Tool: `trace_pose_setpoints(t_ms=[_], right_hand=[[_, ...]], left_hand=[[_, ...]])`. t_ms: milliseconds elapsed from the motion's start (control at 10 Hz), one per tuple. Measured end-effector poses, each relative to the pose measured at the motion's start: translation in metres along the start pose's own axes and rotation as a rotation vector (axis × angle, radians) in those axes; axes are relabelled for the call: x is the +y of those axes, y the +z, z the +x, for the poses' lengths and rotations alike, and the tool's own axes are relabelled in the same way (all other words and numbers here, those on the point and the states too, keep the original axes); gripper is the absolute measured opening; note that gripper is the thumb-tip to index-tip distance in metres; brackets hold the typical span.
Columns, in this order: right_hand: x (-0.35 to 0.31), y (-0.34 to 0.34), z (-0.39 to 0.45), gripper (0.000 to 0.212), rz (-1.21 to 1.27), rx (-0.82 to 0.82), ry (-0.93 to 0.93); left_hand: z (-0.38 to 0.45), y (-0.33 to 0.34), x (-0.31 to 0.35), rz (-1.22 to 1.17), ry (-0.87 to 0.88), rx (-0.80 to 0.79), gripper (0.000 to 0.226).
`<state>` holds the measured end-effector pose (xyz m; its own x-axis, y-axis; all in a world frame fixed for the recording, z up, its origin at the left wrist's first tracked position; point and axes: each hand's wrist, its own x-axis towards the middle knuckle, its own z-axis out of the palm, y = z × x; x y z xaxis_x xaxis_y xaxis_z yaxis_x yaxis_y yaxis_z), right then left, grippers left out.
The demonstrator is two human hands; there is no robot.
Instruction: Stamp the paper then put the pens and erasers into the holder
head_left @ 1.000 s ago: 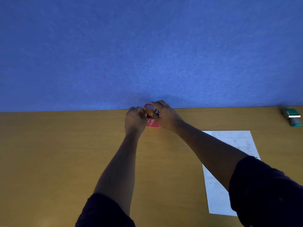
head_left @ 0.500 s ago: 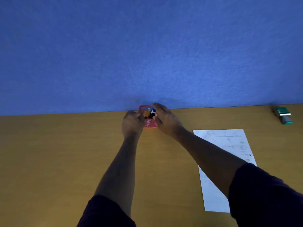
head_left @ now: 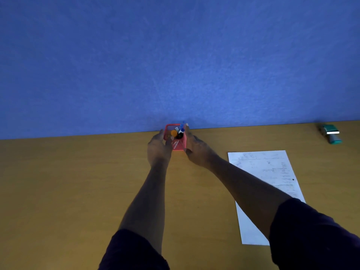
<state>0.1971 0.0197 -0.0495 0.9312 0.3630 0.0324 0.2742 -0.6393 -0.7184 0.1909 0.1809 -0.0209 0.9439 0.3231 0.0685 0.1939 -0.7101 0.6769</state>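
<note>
A small red holder [head_left: 179,146] stands at the far edge of the desk against the blue wall. Pens stick out of it: one with an orange cap [head_left: 174,133] and a blue-and-white one [head_left: 182,130]. My left hand [head_left: 158,151] lies against the holder's left side with the thumb on its front corner. My right hand [head_left: 196,151] presses along the right wall, fingers stretched to the back rim. The holder sits clasped between both hands. The printed white paper [head_left: 266,172] lies flat to the right, partly under my right forearm. I see no loose erasers.
A green self-inking stamp [head_left: 331,134] lies at the far right of the wooden desk [head_left: 68,191]. A blue partition wall [head_left: 175,65] rises directly behind the holder. My dark sleeves fill the bottom of the view.
Both hands have come off the top of the holder and slid down to its sides, uncovering the pens inside. The view has shifted slightly.
</note>
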Motion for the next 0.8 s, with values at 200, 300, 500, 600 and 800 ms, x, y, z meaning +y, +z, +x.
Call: trace_pose_setpoints(t_ms=[200,300,500,600,800], right_hand=[[0.026,-0.01,-0.05,0.077,-0.347,0.128,-0.071],[0.046,-0.02,-0.089,0.065,-0.482,0.245,-0.11],[0.094,-0.05,-0.173,0.058,-0.614,0.332,-0.026],[0.116,-0.07,-0.214,0.062,-0.635,0.346,0.097],[0.136,-0.105,-0.272,0.071,-0.706,0.344,0.23]], left_hand=[[-0.054,0.015,-0.004,0.289,0.168,0.14,0.062],[-0.088,0.023,-0.005,0.377,0.294,0.119,0.066],[-0.145,0.035,0.0,0.513,0.365,-0.093,0.072],[-0.169,0.044,0.011,0.557,0.377,-0.174,0.076],[-0.213,0.055,0.045,0.526,0.504,-0.217,0.078]])
